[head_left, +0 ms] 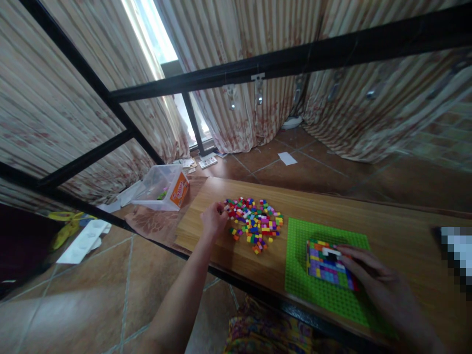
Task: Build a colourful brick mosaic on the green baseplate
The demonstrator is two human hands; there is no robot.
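Observation:
Small toy building bricks in many colours form a loose pile (254,219) on the wooden table. At the pile's far left edge is my left hand (214,220), its fingers curled together beside some red bricks; what they hold, if anything, is hidden. To the right lies a green studded baseplate (298,246), with a blocky multicoloured brick build (324,268) on it. My right hand (368,273) grips the build's right side, fingertips near the white and black bricks on top. The hand covers part of that side and the plate's right portion.
A clear plastic box (153,189) with an orange label stands left of the table (199,196). Black metal bars (221,76) cross in front of the curtains. Papers (83,241) lie on the tiled floor. A pixelated object (457,250) sits at the right edge.

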